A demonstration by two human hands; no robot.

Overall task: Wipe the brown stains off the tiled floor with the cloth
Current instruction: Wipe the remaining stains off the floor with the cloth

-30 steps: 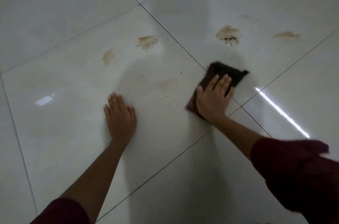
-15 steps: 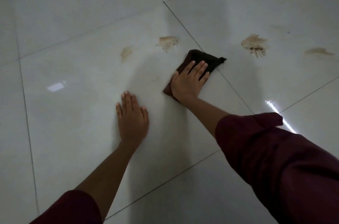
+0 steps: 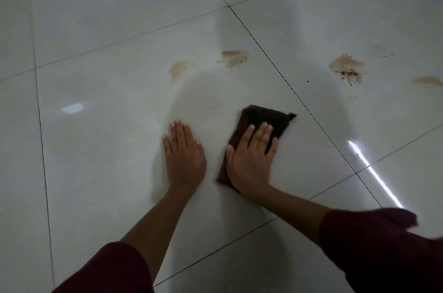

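A folded dark brown cloth (image 3: 266,122) lies flat on the glossy white tiled floor (image 3: 107,148). My right hand (image 3: 250,160) presses down on its near half, fingers spread over it. My left hand (image 3: 184,156) rests flat on the bare tile just left of the cloth, holding nothing. Beyond the cloth are brown stains: a faint one (image 3: 178,68), a feathered one (image 3: 235,58), a darker one with specks (image 3: 348,69) across the grout line, and another (image 3: 429,81) at the right edge.
Dark grout lines cross the floor, one diagonal (image 3: 311,112) running just right of the cloth. A bright light streak (image 3: 374,172) reflects on the tile at the right. My shadow falls over the middle tiles.
My right hand has slid the cloth back toward me and closer to my left hand, away from the feathered stain. My left hand has stayed planted.
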